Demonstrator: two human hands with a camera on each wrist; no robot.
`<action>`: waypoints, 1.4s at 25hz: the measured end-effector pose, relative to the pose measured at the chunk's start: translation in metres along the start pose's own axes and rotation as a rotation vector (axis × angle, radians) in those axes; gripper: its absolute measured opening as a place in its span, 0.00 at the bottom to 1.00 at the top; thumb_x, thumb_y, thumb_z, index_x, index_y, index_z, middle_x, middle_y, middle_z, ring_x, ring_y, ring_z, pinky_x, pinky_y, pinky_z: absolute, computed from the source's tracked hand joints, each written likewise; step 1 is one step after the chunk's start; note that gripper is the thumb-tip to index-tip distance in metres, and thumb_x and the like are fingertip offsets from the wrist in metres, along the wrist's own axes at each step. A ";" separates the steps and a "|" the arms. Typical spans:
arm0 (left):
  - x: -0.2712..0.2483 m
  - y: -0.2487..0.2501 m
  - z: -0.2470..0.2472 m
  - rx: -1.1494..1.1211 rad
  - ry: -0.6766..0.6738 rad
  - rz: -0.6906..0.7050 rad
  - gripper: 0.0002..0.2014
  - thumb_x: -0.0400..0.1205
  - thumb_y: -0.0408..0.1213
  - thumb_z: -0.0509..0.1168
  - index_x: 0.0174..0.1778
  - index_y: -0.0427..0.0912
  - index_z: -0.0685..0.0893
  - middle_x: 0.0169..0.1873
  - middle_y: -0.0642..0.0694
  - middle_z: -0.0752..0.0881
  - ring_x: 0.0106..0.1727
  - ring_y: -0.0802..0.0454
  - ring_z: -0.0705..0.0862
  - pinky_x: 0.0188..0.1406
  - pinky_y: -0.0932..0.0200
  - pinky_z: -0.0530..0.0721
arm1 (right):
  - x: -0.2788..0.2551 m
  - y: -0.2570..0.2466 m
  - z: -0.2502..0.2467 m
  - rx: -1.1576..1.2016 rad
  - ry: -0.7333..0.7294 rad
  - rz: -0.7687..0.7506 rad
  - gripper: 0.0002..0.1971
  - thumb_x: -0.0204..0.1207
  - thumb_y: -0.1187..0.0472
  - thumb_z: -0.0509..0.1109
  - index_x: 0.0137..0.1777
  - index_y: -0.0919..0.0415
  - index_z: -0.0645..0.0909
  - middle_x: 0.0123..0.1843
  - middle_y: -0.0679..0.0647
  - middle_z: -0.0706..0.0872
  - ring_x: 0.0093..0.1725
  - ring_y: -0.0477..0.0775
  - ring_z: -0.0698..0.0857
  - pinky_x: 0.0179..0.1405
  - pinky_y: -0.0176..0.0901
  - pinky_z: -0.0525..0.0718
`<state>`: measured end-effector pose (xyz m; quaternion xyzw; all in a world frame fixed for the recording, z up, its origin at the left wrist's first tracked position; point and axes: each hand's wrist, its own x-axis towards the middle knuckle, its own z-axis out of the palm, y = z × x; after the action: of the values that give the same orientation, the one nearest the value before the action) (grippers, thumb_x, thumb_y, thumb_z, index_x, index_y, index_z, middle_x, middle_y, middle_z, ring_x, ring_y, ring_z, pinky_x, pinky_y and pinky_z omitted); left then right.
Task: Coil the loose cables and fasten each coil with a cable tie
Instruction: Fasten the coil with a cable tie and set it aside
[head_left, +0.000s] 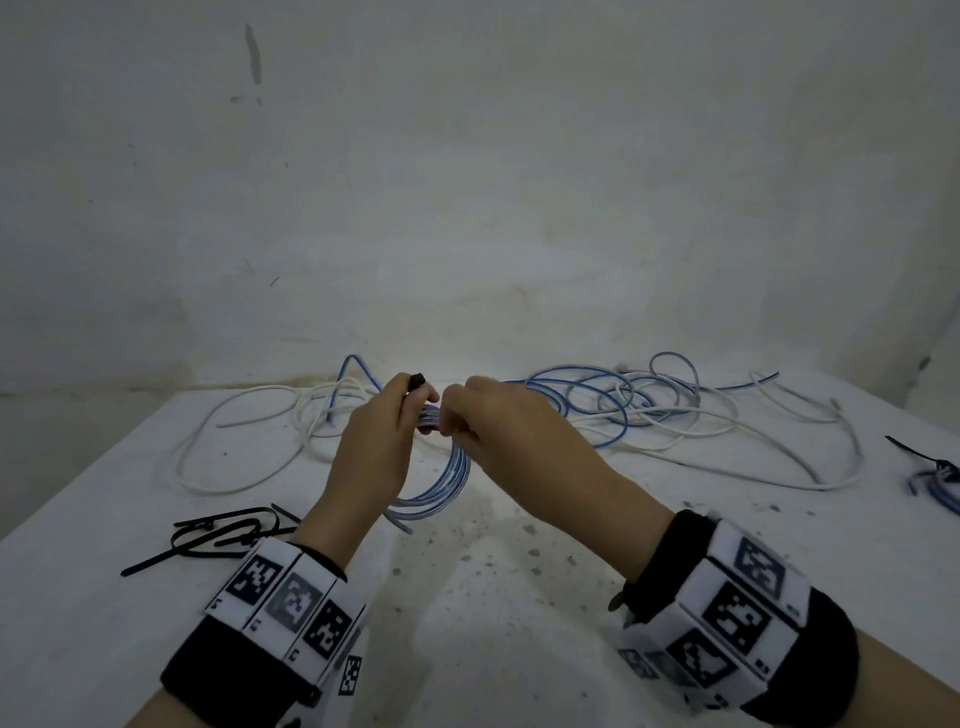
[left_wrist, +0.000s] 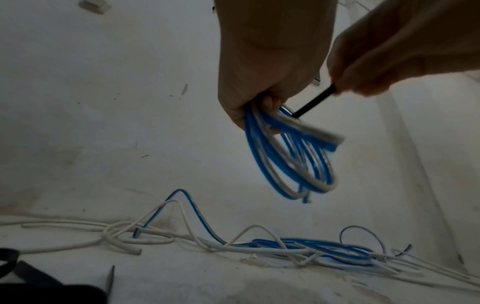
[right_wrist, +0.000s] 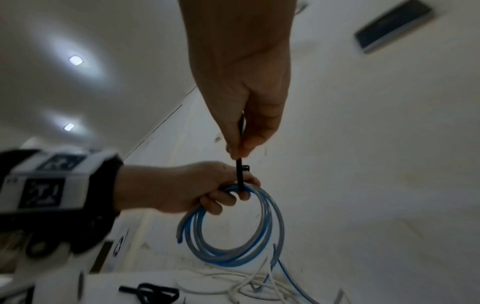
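Observation:
A blue-and-white cable coil (head_left: 441, 491) (left_wrist: 293, 160) (right_wrist: 233, 232) hangs above the white table (head_left: 519, 597). My left hand (head_left: 384, 436) (right_wrist: 197, 189) grips the coil at its top, fingers curled round the strands. A black cable tie (left_wrist: 314, 102) (right_wrist: 240, 170) runs round the coil at that spot. My right hand (head_left: 498, 426) (right_wrist: 241, 127) pinches the tie's strap just above the coil. The tie's head (head_left: 417, 380) shows by my left thumb.
Loose white and blue cables (head_left: 649, 410) (left_wrist: 233, 242) lie tangled along the table's far side by the wall. Several spare black cable ties (head_left: 223, 535) (right_wrist: 153, 292) lie at the front left. A tied blue coil (head_left: 935, 480) sits at the right edge.

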<state>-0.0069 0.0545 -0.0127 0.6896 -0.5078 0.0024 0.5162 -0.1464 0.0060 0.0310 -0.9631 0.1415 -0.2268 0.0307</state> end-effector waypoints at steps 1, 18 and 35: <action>0.000 0.001 0.001 -0.001 0.002 0.000 0.11 0.87 0.36 0.51 0.45 0.42 0.78 0.31 0.53 0.80 0.29 0.61 0.75 0.29 0.67 0.70 | 0.000 0.000 -0.005 0.218 0.084 0.042 0.06 0.76 0.71 0.67 0.50 0.63 0.80 0.43 0.57 0.83 0.39 0.54 0.81 0.41 0.43 0.77; -0.003 0.006 0.032 -0.122 -0.047 0.058 0.11 0.86 0.35 0.53 0.43 0.40 0.80 0.30 0.55 0.80 0.29 0.64 0.76 0.30 0.65 0.71 | -0.010 0.009 0.010 1.128 0.177 0.598 0.20 0.83 0.63 0.59 0.28 0.65 0.77 0.20 0.49 0.79 0.14 0.37 0.73 0.16 0.24 0.67; -0.020 0.009 0.022 0.014 0.004 0.171 0.15 0.80 0.43 0.51 0.48 0.45 0.82 0.31 0.47 0.83 0.34 0.45 0.80 0.36 0.47 0.77 | -0.012 -0.004 0.012 1.214 0.167 0.636 0.20 0.83 0.63 0.58 0.27 0.63 0.75 0.26 0.56 0.77 0.13 0.36 0.72 0.17 0.22 0.68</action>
<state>-0.0344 0.0527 -0.0273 0.6475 -0.5637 0.0512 0.5103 -0.1500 0.0130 0.0159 -0.6666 0.2671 -0.3191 0.6185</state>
